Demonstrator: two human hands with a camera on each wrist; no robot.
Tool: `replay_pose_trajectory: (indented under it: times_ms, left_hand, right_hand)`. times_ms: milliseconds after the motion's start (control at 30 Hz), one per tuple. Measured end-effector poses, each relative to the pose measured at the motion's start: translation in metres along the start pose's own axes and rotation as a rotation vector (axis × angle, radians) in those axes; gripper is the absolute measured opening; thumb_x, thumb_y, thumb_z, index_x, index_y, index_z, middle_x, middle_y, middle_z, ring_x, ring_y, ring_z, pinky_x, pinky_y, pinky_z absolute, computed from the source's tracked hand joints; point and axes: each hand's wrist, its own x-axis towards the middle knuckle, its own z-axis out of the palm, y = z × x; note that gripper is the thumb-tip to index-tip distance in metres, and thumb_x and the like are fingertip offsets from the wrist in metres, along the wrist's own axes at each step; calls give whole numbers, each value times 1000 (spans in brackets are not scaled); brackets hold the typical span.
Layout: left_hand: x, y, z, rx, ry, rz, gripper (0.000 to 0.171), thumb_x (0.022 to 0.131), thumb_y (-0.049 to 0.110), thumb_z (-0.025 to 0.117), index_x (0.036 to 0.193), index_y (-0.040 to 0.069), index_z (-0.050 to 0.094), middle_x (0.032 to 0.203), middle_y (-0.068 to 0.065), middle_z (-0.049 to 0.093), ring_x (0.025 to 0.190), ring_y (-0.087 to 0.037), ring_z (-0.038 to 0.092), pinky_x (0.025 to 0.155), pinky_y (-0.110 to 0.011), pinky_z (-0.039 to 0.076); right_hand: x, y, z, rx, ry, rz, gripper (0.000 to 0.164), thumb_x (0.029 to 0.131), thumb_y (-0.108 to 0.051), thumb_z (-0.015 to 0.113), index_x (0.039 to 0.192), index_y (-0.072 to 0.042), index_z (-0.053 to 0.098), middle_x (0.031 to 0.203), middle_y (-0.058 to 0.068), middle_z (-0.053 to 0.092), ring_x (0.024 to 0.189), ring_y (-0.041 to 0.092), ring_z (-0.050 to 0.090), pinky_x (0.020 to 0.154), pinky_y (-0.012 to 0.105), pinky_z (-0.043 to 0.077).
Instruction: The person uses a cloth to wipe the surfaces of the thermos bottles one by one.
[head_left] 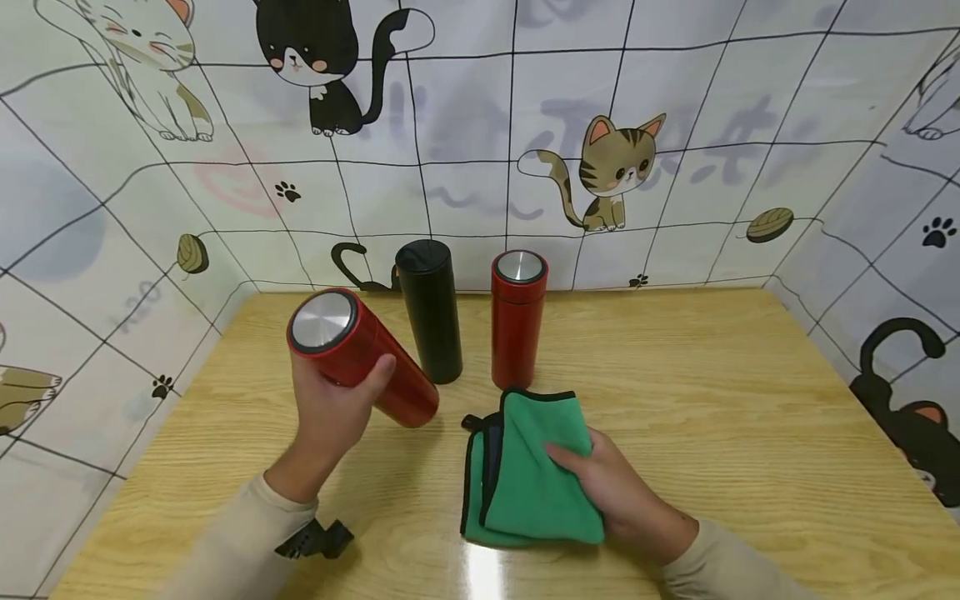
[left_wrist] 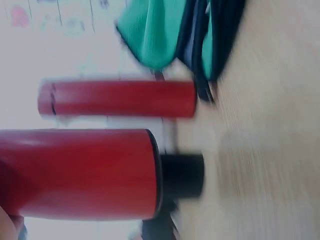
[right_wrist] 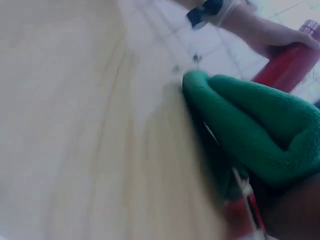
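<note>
My left hand (head_left: 333, 408) grips a red thermos flask (head_left: 401, 375) with a silver-topped lid. The flask leans to the left, its lid towards me, and in the left wrist view its base (left_wrist: 156, 175) shows raised off the table. With thumb on top, my right hand (head_left: 618, 483) holds a folded green cloth (head_left: 540, 475) with black edging; its fingers beneath are hidden. Behind the hands stand a black flask (head_left: 431, 312) and a second red flask (head_left: 519, 321), both upright. The cloth's far edge lies just in front of that second red flask in the head view.
The wooden table (head_left: 712, 400) stretches out to the right. A white sheet (head_left: 465, 108) with black grid lines and cartoon cats borders its back and sides. A black strap (head_left: 315, 540) hangs at the left wrist.
</note>
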Motion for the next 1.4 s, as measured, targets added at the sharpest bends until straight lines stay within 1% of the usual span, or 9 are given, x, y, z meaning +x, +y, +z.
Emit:
replay_pose_trajectory:
  times_ms: [200,433,733,1033,1167,1233,1300,1333,1400]
  left_hand:
    - [31,-41,-22,94,31,-159,69,82,5,76,140,15,40,124,-3,58,112,-22,60,88,-24,55]
    - [46,-65,-36,216,45,-222,69,84,15,77,142,19,39,125,2,56,114,-17,58,90,-24,53]
    - [54,-81,-42,302,28,-303,74,86,25,77,145,22,33,129,2,53,116,-13,54,93,-30,51]
    - [55,-83,-44,325,-18,-364,77,87,28,76,147,26,27,134,1,50,119,-14,51,95,-35,51]
    - [55,-76,-42,318,-24,-391,81,88,25,75,150,28,22,139,-3,47,123,-18,50,99,-39,50]
    - [55,-68,-39,326,-5,-374,86,87,22,75,152,28,19,144,-5,43,129,-19,46,105,-42,46]
    - [53,-59,-35,353,42,-298,89,86,18,75,154,24,18,150,-7,37,137,-20,38,114,-43,37]
    - [51,-54,-32,374,75,-232,88,86,17,74,155,21,19,152,-8,35,140,-20,34,117,-43,31]
    - [48,-47,-26,438,152,-34,80,84,16,73,151,12,30,152,-13,34,144,-22,28,120,-42,25]
  right_hand:
    - [5,9,-18,-43,2,-13,58,101,-22,59,149,0,34,125,4,64,106,15,66,90,32,56]
    - [9,10,-24,25,-17,38,63,102,-32,56,150,-1,31,120,0,65,105,13,67,90,33,57]
    - [10,10,-29,123,-83,84,67,102,-49,50,149,-5,30,120,0,65,108,15,67,93,35,56]
    - [13,11,-26,-3,-37,32,68,94,-24,71,145,-2,33,121,5,66,106,19,69,90,39,58]
    - [14,11,-27,-46,-38,6,70,92,-19,73,145,-1,32,125,9,63,107,19,67,90,38,58]
    - [14,12,-28,-52,-49,-8,70,94,-19,70,147,0,29,129,12,60,110,19,66,92,38,57]
    - [13,12,-29,-52,-65,-18,70,96,-19,67,149,0,27,133,13,58,113,19,64,93,37,56]
    - [13,12,-29,-48,-69,-17,69,96,-19,66,149,0,26,134,13,57,113,19,64,94,36,56]
    - [12,13,-30,-39,-78,-14,67,97,-18,65,149,1,27,133,12,58,114,19,64,94,36,56]
